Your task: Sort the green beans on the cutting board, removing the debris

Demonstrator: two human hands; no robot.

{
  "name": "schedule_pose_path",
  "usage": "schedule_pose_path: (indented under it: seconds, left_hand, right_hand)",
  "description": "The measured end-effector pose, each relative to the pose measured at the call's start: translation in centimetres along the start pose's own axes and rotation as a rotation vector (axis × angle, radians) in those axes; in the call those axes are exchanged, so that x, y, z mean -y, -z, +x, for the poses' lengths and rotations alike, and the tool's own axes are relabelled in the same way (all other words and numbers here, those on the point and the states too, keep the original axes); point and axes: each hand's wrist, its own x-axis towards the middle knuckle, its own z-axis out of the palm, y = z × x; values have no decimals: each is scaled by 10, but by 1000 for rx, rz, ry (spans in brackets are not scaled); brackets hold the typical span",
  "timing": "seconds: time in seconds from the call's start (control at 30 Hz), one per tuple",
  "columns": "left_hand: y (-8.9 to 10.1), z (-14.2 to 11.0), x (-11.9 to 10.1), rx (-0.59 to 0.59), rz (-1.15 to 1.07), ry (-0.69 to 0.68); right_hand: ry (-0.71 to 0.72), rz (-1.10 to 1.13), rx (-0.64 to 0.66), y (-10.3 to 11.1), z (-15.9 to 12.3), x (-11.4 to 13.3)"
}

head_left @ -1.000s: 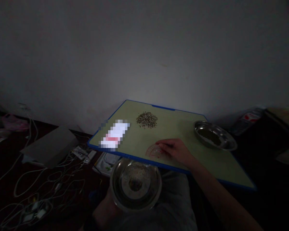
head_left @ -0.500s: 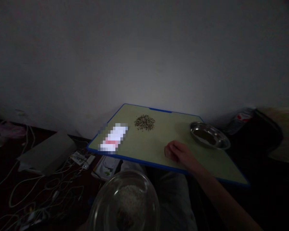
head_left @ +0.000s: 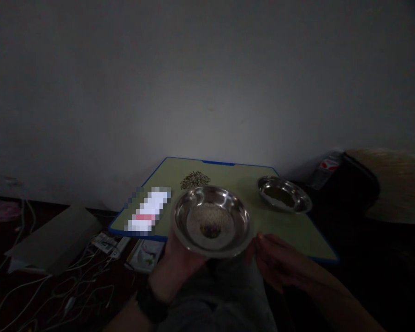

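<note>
A steel bowl [head_left: 244, 216] is held up over the near side of the folding table, with my left hand [head_left: 185, 256] wrapped around its left and lower side. Pale grains lie inside the bowl, with a small patch of darker, mixed bits near the bottom. My right hand [head_left: 273, 258] is beside the bowl's right rim, its fingers drawn together. Dim light and blur hide whether it touches the rim or holds anything. Behind the bowl, a heap of mixed light and dark grains [head_left: 194, 179] is spread on the tabletop.
A second steel bowl [head_left: 306, 203] with dark green contents rests on the table's right side. A lit, pixelated phone-like rectangle [head_left: 148, 210] lies at the left of the blue-edged table [head_left: 318, 244]. Cables [head_left: 69, 302], a grey box [head_left: 51, 240] and a plastic bottle [head_left: 323, 170] are around it.
My left hand has brought the bowl up and to the right, from low over my lap to above the table edge. My right hand has moved down, close to the bowl's rim.
</note>
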Motion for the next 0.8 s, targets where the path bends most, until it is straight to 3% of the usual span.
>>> schedule_pose_path:
  seconds: [0.13,0.2,0.27,0.43,0.57,0.63,0.67,0.73,0.8]
  left_hand:
    - [-31,48,-7,278,-868,260]
    - [-39,66,-9,336,-1077,319]
    - [-42,81,-10,362,-1133,347]
    - [-54,115,-7,340,-1138,346]
    - [-83,131,7,220,-1041,415]
    - [-103,133,15,179,-795,524]
    - [-113,133,18,210,-614,500]
    - [-132,134,20,223,-479,460]
    - [-146,137,20,332,-235,395]
  right_hand:
    - [47,80,-196,2,17,32]
    - [74,92,-279,10,24,48]
    - [84,49,-325,22,32,60]
    - [109,-133,-350,62,51,87]
    - [51,-244,-445,107,68,115]
    - [79,-258,-393,138,76,128]
    - [87,-265,-345,154,80,133]
    - [37,-279,-255,186,88,141]
    - [-12,-252,-239,212,97,144]
